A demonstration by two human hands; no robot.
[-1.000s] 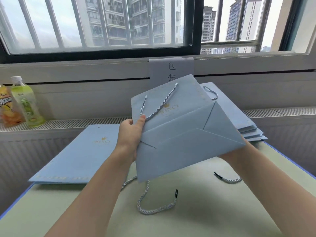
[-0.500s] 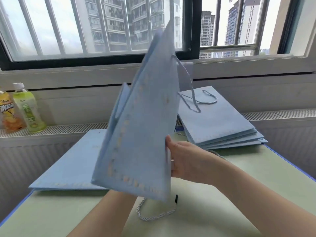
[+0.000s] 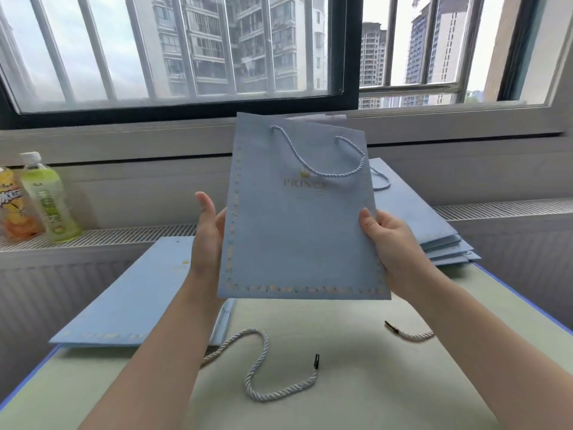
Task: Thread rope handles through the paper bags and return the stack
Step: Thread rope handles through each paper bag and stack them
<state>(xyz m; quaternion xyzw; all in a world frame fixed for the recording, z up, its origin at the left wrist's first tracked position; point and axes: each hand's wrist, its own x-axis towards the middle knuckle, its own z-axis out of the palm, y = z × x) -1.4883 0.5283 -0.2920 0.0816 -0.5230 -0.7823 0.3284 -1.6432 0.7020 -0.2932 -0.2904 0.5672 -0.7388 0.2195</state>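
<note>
I hold a flat light-blue paper bag upright above the table, its printed front facing me. A twisted rope handle hangs in a loop across its upper part. My right hand grips the bag's right edge, thumb on the front. My left hand supports the left edge with straight fingers, thumb raised. A loose rope with a black tip lies on the table below. A second rope piece lies to the right, partly hidden by my right forearm.
A stack of bags with handles sits at the back right. Flat blue bags lie at the left of the green table. A green bottle and an orange snack packet stand on the radiator shelf.
The bag was turned from its folded-bottom side, through an edge-on position, to its printed front facing me. My left hand moved from its upper left corner to its left edge.
</note>
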